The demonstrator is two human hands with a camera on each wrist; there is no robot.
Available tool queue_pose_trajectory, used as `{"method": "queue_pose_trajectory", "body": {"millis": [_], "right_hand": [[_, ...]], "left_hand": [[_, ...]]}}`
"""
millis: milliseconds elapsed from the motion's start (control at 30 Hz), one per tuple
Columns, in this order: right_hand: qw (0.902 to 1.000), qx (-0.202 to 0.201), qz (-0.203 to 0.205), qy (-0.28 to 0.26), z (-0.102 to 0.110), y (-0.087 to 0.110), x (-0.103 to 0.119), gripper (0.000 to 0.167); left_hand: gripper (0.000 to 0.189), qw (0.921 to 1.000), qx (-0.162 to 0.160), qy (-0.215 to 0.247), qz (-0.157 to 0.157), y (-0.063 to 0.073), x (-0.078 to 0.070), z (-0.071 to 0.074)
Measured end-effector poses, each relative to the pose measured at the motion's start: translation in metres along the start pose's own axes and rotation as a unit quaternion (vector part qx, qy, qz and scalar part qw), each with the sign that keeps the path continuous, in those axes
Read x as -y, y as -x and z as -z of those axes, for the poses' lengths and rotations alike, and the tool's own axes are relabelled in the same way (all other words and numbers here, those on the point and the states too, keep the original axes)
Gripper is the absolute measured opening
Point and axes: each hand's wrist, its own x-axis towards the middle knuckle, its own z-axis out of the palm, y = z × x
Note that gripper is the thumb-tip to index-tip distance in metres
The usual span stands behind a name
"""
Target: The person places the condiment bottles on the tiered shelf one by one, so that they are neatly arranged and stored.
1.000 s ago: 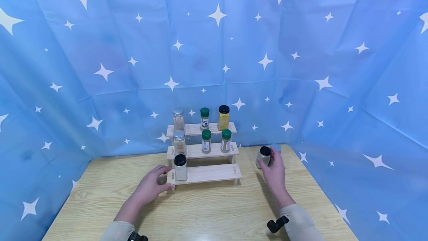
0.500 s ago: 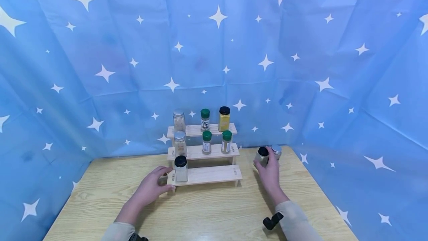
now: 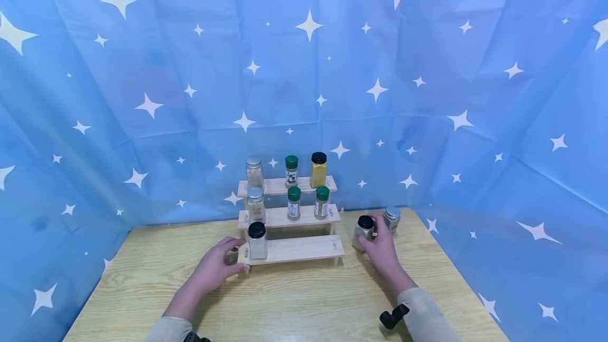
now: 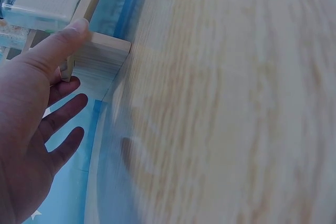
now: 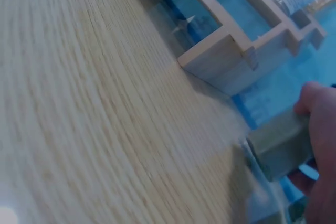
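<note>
A three-tier wooden spice rack (image 3: 299, 247) stands at mid-table. My left hand (image 3: 216, 266) grips the left end of its lowest shelf; the left wrist view shows the thumb (image 4: 60, 43) on the shelf's edge and the other fingers behind it. To the right of the rack, my right hand (image 3: 381, 249) holds a black-capped glass spice jar (image 3: 359, 236) between thumb and fingers. In the right wrist view that jar (image 5: 278, 142) is tilted, its base close over the table. Another black-capped jar (image 3: 258, 246) sits at the left of the lowest shelf.
On the middle shelf stand a silver-capped jar (image 3: 256, 208) and two green-capped jars (image 3: 293, 208). The top shelf bears a silver-capped jar (image 3: 255, 174), a green-capped jar (image 3: 291, 173) and a yellow jar (image 3: 318, 174). A silver-capped jar (image 3: 392, 216) stands behind my right hand.
My right hand has brought the black-capped jar leftward, closer to the rack, uncovering the silver-capped jar behind it. The left hand keeps its place on the rack.
</note>
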Motion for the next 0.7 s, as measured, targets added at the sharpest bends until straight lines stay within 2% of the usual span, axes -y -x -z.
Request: {"method": "queue_pose_trajectory", "body": {"millis": [233,433,633,700], "right_hand": [[0.9994,0.015,0.015,-0.028,0.010,0.005,0.017,0.069],[0.9976,0.014,0.055,-0.041,0.014,0.009,0.043,0.070],[0.9952,0.036,0.069,-0.059,0.011,0.014,0.064,0.070],[0.9936,0.045,0.079,-0.067,0.008,0.013,0.063,0.070]], "left_hand": [[0.073,1.0000,0.002,0.005,0.003,0.000,0.001,-0.001],[0.073,1.0000,0.004,0.006,0.005,0.000,0.003,-0.001],[0.072,1.0000,0.003,0.007,0.005,0.000,0.003,-0.001],[0.072,1.0000,0.002,0.006,0.005,0.000,0.002,-0.001]]}}
